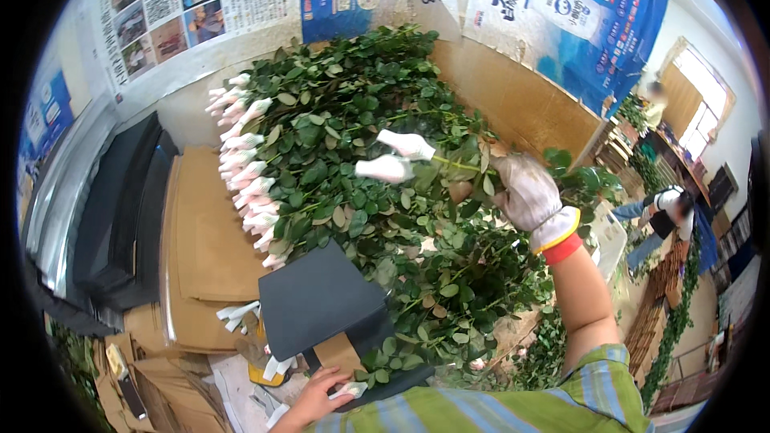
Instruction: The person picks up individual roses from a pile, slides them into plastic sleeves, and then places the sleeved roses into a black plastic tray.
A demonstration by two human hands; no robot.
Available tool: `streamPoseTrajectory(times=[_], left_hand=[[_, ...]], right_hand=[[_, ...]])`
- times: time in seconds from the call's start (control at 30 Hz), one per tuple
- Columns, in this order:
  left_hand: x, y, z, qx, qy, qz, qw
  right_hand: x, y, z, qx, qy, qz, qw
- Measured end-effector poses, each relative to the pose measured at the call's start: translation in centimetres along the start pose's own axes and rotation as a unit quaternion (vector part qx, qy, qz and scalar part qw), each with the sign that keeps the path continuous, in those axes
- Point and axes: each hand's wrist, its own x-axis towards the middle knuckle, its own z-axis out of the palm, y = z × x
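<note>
My right hand (526,191), in a whitish glove with a yellow-edged cuff, is closed around the leafy stems of two roses. Their buds, an upper sleeved bud (407,144) and a lower sleeved bud (385,169), wear pale pink-white net sleeves and point left, above the pile of greenery. Down at the lower edge my bare left hand (315,395) has its fingers around another sleeved rose bud (350,390). That hand rests beside a tan strip (338,353) and a dark grey card sheet (321,297). The right fingertips are partly hidden by leaves.
A big heap of roses (345,96) lies behind, sleeved buds (255,184) lined up leftward. Brown cardboard (212,224) and black card stacks (120,216) stand left. A yellow tool (269,374) lies near white sleeves (238,317). A person (662,212) bends at far right.
</note>
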Motion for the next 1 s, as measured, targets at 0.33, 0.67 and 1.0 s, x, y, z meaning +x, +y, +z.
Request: streamPoseTrajectory(times=[0.33, 0.67, 1.0], left_hand=[[0.7, 0.4, 0.2, 0.012, -0.034, 0.037, 0.999], [-1.2, -0.6, 1.1, -0.016, 0.021, -0.002, 1.0], [-0.1, 0.4, -0.1, 0.093, 0.009, 0.088, 0.992]], right_hand=[[5.1, -8.6, 10.0, 0.038, -0.05, -0.123, 0.99], [-1.9, -12.1, -0.8, 0.166, -0.144, -0.216, 0.951], [-13.7, -12.2, 14.3, 0.177, -0.234, -0.238, 0.926]])
